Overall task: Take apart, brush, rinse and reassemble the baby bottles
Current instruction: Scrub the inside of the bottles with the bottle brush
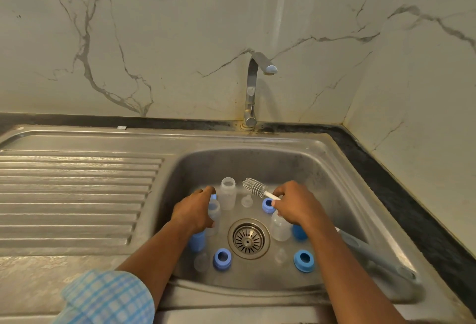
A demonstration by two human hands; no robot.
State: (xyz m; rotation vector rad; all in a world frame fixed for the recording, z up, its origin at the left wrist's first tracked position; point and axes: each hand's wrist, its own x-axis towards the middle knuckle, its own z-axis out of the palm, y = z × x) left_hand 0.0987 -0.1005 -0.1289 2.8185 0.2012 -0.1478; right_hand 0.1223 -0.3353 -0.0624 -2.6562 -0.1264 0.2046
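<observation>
**Head view.** Both hands were down in the sink [334, 176], below the tap [253, 86]. The left hand [192, 211] curled its fingers round the body of a clear bottle [214, 214]. The right hand [293, 206] pinched the white handle of the bottle brush [253, 186], whose bristle head pointed away from the person.

A 2nd bottle [228, 193] stood upright and open-mouthed between the 2 hands, just beyond the left fingertips. A 3rd bottle [279, 225] sat beneath the right wrist. 3 blue rings [222, 258] and several clear teats [246, 200] were scattered round the drain [248, 238], nearer the person than either hand, apart from 1 ring and 1 teat beside the right fingers.

**Handling, as judged.** The bottles appeared empty and thin-walled, so probably light and fairly stiff, and slippery once wet. A grip round the mid-body would leave the mouth free for the brush. The teats looked soft and small, and are best taken by the wide base. The brush's flexible bristles suggested holding the handle close to the head for control.
</observation>
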